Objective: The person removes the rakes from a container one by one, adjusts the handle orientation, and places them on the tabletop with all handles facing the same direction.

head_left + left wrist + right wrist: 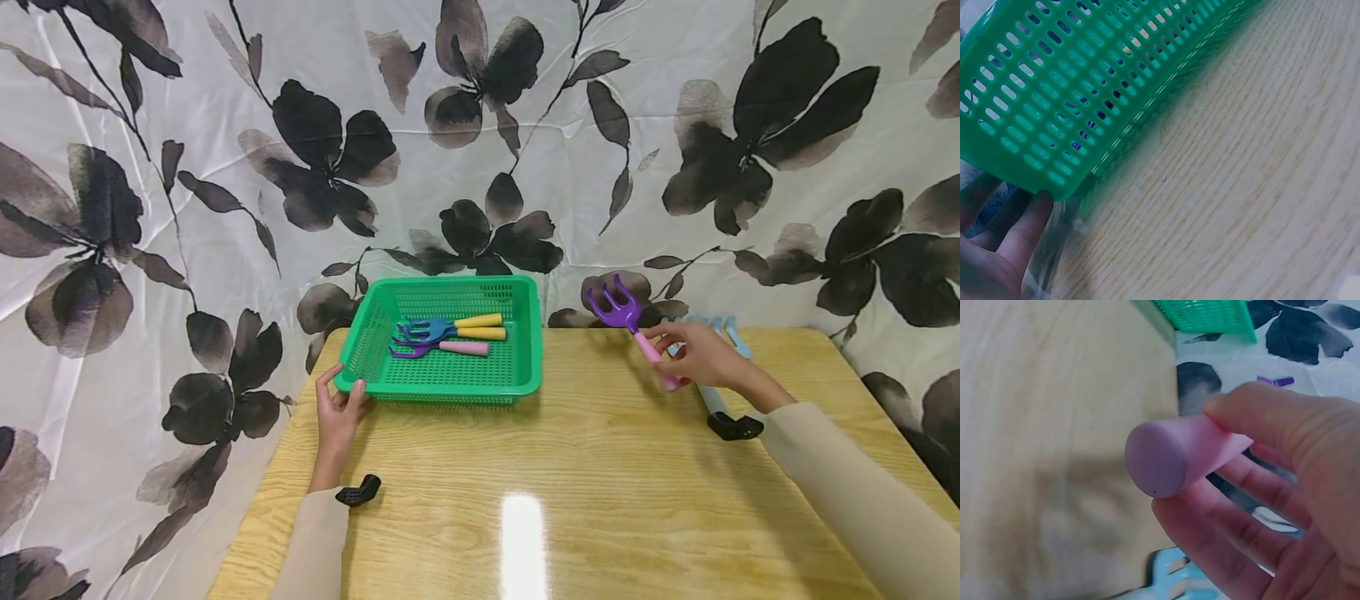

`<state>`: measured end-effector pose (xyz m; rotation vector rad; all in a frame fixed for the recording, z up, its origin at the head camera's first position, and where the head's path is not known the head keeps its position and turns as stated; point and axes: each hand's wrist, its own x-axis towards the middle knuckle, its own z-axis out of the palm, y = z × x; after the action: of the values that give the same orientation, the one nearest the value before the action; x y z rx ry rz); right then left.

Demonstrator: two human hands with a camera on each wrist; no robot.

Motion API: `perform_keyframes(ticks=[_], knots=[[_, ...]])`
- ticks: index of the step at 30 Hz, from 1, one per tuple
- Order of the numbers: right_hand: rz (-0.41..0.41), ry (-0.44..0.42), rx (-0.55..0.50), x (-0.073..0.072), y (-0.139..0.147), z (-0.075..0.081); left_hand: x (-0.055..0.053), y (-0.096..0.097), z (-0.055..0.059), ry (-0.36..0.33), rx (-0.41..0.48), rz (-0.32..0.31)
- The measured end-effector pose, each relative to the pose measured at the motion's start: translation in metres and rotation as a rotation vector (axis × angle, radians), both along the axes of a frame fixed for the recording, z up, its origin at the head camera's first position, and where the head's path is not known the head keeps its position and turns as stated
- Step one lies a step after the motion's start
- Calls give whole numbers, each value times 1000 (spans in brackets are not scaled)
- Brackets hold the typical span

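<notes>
At the back of the table, my left hand (339, 421) grips the near left corner of a green plastic basket (527, 358), thumb on the near side in the left wrist view. Inside lie blue garden hand forks (431, 330) with yellow handles and a purple hand fork (411, 352) with a pink handle. My right hand (701, 357) pinches the pink handle of another purple hand fork (618, 313), held up over the table with its tines pointing up and left. The handle's rounded end (1155, 459) faces the right wrist camera.
A light blue rake-like tool (738, 340) with several tines and a greyish handle lies at the back right, partly hidden behind my right hand. The wooden table (585, 467) ends against a floral cloth (465, 167) at the back. Black devices (735, 426) sit on both wrists.
</notes>
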<state>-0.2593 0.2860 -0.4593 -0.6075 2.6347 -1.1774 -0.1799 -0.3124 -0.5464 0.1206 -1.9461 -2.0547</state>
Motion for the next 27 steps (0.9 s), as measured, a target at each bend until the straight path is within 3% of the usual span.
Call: perform_keyframes(ticks=[6, 15, 20, 27], knots=[[-77, -7, 6, 7, 8, -23, 1, 1, 1, 0, -1, -6], [-195, -26, 137, 12, 9, -46, 0, 1, 6, -12, 8, 2], [-230, -29, 159, 13, 5, -52, 0, 2, 7, -17, 14, -3], [-263, -107, 163, 14, -1, -51, 0, 1, 6, -11, 14, 0]])
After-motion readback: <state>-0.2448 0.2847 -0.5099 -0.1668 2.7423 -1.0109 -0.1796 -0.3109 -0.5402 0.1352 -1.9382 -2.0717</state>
